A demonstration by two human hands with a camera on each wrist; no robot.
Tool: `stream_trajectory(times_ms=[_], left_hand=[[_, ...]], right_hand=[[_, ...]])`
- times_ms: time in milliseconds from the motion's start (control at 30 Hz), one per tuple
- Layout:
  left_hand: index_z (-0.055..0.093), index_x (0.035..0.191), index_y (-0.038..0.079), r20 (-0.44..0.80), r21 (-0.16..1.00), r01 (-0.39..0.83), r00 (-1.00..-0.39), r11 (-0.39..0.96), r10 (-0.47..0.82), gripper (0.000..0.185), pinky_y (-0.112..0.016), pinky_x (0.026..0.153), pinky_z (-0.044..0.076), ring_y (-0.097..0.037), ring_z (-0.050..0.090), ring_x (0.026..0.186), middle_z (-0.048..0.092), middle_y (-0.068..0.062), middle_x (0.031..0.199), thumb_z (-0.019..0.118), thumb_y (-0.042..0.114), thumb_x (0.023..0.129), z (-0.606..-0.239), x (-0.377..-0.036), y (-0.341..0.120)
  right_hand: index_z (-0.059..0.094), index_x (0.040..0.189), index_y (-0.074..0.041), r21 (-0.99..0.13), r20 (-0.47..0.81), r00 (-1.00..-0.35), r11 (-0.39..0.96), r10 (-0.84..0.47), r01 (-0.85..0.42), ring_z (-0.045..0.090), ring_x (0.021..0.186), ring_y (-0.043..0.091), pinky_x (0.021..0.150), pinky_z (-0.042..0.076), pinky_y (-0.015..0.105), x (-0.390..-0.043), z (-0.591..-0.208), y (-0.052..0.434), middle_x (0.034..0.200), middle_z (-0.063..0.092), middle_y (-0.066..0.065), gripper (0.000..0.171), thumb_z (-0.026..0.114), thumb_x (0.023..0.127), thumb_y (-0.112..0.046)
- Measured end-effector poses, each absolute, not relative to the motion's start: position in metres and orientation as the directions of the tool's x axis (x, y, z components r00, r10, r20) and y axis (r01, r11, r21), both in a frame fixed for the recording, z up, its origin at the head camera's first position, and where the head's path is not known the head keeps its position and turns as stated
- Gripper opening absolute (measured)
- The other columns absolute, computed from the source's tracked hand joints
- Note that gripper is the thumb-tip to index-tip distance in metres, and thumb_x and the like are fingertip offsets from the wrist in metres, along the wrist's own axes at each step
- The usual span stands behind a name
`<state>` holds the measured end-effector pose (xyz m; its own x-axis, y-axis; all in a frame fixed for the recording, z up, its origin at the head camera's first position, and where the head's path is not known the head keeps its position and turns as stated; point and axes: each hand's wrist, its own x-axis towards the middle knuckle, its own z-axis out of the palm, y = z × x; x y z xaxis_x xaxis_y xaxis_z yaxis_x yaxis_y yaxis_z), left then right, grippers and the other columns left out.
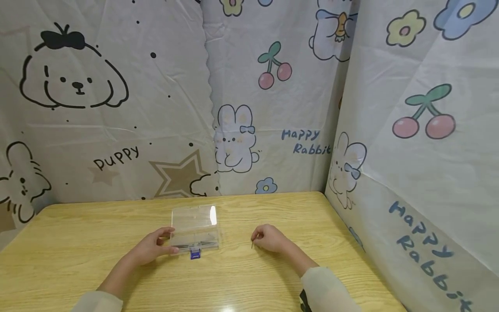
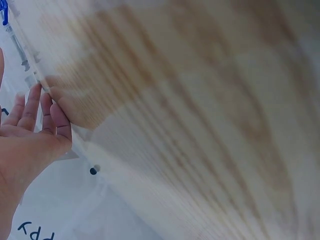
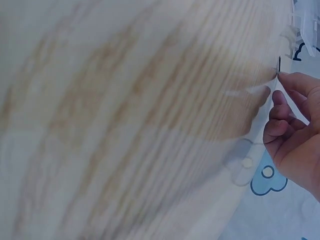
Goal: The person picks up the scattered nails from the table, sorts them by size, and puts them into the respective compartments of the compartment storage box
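Note:
A clear plastic box (image 1: 180,239) lies on the table with its lid (image 1: 192,218) raised toward the back. Several thin dark rods (image 1: 202,243) lie along the front of its base, and a blue latch (image 1: 195,254) hangs at the front edge. My left hand (image 1: 150,249) holds the box's left end, thumb by the front corner and fingers along the side. To the right, apart from the box, my right hand (image 1: 270,238) pinches a thin dark rod (image 1: 252,245) between thumb and forefinger, just over the tabletop. Its exact kind is too small to tell.
The yellow wood-grain table (image 1: 218,286) has a back edge and a right edge close to hanging cloth. A printed cloth (image 1: 167,108) with puppies and rabbits covers the back, and another cloth (image 1: 421,173) stands along the right.

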<state>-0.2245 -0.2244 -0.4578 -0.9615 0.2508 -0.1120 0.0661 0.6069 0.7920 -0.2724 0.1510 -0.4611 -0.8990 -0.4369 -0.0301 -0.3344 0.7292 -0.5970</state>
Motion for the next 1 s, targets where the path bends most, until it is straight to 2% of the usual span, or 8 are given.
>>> stream_trajectory(times_ms=[333,1000], left_hand=[[0.037,0.138,-0.002,-0.115,0.789,0.067,-0.96,0.611,0.254,0.077,-0.052,0.091,0.043,-0.043,0.048,0.114,0.044,-0.03,0.134,0.072,0.035,0.08,-0.4574,-0.2249,-0.2242],[0.037,0.138,-0.002,-0.125,0.788,0.059,-0.959,0.612,0.254,0.076,-0.052,0.09,0.043,-0.043,0.048,0.113,0.043,-0.031,0.134,0.072,0.034,0.081,-0.4556,-0.2285,-0.2249]], right_hand=[[0.068,0.089,-0.009,-0.616,-0.077,-0.883,0.718,-0.464,-0.324,0.046,0.066,0.01,0.059,0.038,0.022,-0.2726,-0.457,0.1529,0.075,0.057,-0.002,0.006,0.063,0.087,-0.01],[0.068,0.085,-0.009,-0.612,-0.073,-0.878,0.716,-0.474,-0.335,0.046,0.064,0.01,0.058,0.04,0.023,-0.2714,-0.4539,0.1506,0.073,0.058,-0.002,0.005,0.063,0.087,-0.011]])
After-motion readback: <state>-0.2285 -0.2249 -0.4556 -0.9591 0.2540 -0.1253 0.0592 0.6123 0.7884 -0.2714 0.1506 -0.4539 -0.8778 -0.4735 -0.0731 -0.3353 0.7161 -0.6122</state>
